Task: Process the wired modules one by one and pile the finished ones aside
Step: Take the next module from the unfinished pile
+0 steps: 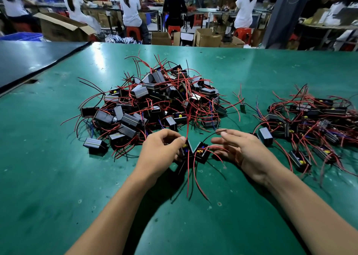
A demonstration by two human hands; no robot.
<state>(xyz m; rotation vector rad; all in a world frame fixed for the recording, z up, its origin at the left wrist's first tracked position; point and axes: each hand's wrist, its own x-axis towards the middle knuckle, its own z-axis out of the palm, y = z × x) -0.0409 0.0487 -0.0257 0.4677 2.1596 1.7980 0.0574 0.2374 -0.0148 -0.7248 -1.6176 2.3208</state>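
A big heap of black box modules with red and black wires (155, 100) lies in the middle of the green table (58, 177). A smaller, flatter pile of modules (310, 125) spreads at the right. Between my hands sit two black modules: my left hand (162, 148) grips one module (186, 151) and pinches its red wire with the thumb. My right hand (242, 150) is beside the other module (201, 153), fingers spread, touching its wires; its palm holds nothing that I can see. Red wires trail toward me.
A single small part with wires (242, 107) lies between the two piles. A dark panel (29, 61) borders the table at the far left. Beyond the table's far edge, people sit on red stools among cardboard boxes (207, 38).
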